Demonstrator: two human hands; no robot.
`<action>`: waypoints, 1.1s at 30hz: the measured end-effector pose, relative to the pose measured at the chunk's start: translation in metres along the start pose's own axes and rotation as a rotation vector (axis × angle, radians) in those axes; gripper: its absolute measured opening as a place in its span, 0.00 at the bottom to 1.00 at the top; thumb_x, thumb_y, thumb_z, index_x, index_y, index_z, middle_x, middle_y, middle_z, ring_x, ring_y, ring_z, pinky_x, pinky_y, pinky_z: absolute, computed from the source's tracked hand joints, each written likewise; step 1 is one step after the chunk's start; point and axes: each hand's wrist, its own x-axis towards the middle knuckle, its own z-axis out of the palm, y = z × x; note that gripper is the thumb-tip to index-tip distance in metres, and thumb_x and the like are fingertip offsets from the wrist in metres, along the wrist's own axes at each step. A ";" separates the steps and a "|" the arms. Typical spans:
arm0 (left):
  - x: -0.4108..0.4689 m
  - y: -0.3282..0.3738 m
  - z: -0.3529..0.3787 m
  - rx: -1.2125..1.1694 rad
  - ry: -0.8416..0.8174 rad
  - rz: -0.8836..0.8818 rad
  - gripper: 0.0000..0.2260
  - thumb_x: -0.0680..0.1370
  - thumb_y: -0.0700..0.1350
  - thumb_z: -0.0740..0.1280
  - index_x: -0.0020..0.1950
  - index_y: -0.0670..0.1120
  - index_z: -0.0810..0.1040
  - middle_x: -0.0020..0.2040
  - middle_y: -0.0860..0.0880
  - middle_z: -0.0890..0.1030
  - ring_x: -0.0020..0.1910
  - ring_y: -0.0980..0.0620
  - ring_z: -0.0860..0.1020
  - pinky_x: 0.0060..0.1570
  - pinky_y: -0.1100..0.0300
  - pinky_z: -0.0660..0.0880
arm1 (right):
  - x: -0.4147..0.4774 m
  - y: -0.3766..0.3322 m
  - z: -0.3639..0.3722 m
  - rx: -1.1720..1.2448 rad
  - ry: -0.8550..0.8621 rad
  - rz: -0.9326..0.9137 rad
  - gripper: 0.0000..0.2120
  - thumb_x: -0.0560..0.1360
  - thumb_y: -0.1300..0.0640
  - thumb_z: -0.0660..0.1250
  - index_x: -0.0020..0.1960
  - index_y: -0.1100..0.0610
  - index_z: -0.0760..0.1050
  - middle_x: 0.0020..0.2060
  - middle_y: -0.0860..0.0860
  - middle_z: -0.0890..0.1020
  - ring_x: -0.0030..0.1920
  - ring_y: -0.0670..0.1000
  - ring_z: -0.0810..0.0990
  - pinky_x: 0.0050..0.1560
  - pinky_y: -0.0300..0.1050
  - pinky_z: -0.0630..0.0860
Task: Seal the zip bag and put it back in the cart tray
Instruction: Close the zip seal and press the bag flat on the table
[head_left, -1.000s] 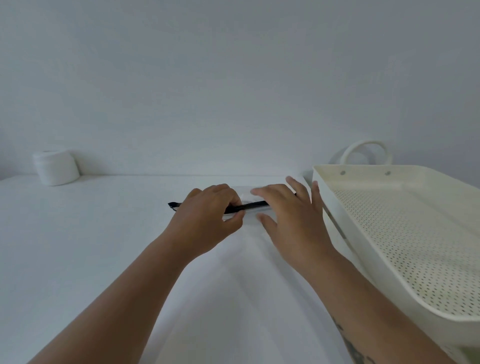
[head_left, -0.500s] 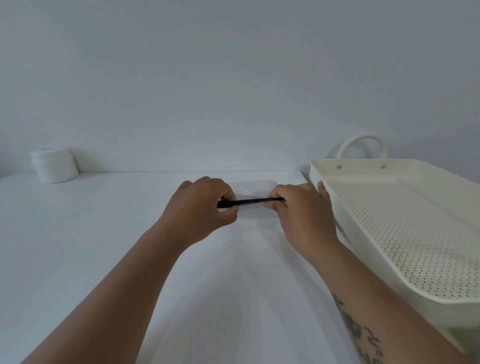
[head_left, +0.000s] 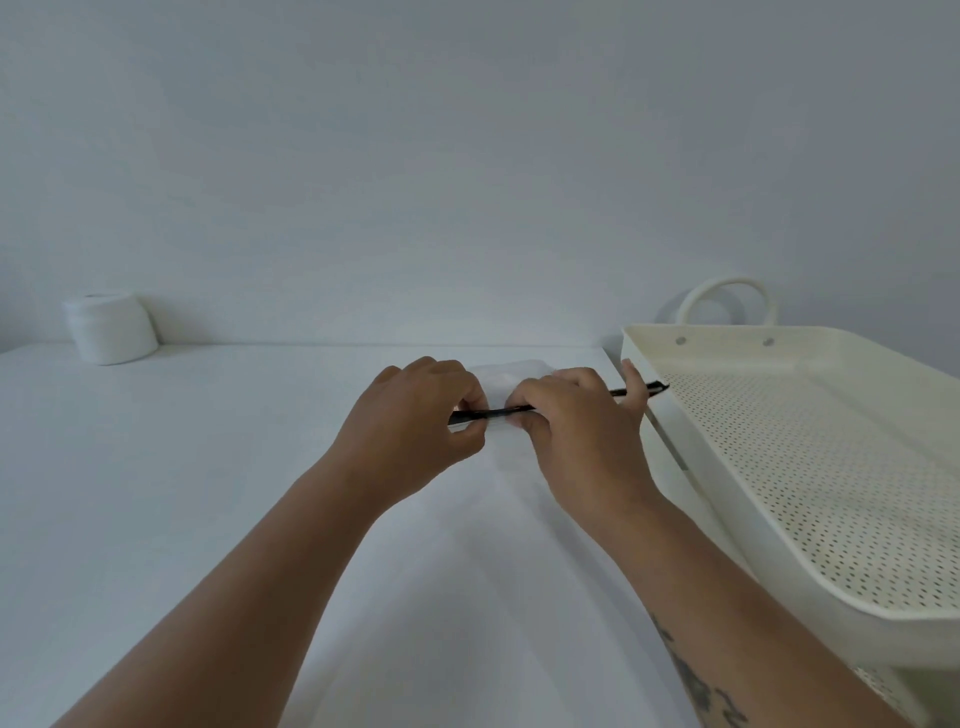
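A clear zip bag (head_left: 501, 384) with a black zip strip lies flat on the white table, between my two hands. My left hand (head_left: 415, 431) pinches the left end of the black strip. My right hand (head_left: 576, 436) grips the strip further right, and the strip's right end sticks out past my fingers toward the tray. Most of the bag's clear body is hard to make out against the table. The cream perforated cart tray (head_left: 727, 364) stands just right of my right hand, with nothing in it.
A white round jar (head_left: 110, 328) stands at the back left by the wall. The tray has a loop handle (head_left: 727, 299) at its far end. The white table (head_left: 156, 493) ends close to the tray's left wall.
Both hands and the bag have shifted to the right, toward the tray. The strip's right end now shows beyond my right hand, and the gap between my hands is narrower.
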 end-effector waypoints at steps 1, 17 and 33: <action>0.000 -0.001 0.000 -0.007 0.010 0.006 0.01 0.75 0.50 0.68 0.44 0.55 0.78 0.42 0.59 0.78 0.43 0.57 0.71 0.46 0.59 0.67 | 0.000 0.002 0.000 0.024 -0.019 0.006 0.06 0.78 0.54 0.64 0.46 0.45 0.79 0.38 0.41 0.81 0.54 0.47 0.76 0.70 0.52 0.42; 0.000 -0.003 -0.007 -0.097 0.063 -0.025 0.00 0.73 0.50 0.69 0.42 0.55 0.80 0.39 0.59 0.79 0.44 0.59 0.72 0.43 0.60 0.68 | 0.002 0.012 -0.003 0.159 -0.026 0.121 0.07 0.78 0.49 0.65 0.41 0.44 0.75 0.35 0.39 0.76 0.47 0.46 0.74 0.70 0.54 0.48; -0.004 -0.008 0.001 -0.462 0.063 -0.203 0.03 0.71 0.46 0.73 0.40 0.53 0.81 0.38 0.54 0.82 0.38 0.55 0.79 0.34 0.66 0.72 | 0.001 0.028 0.002 0.217 -0.057 0.158 0.02 0.77 0.49 0.66 0.50 0.44 0.76 0.46 0.40 0.81 0.53 0.47 0.76 0.69 0.54 0.54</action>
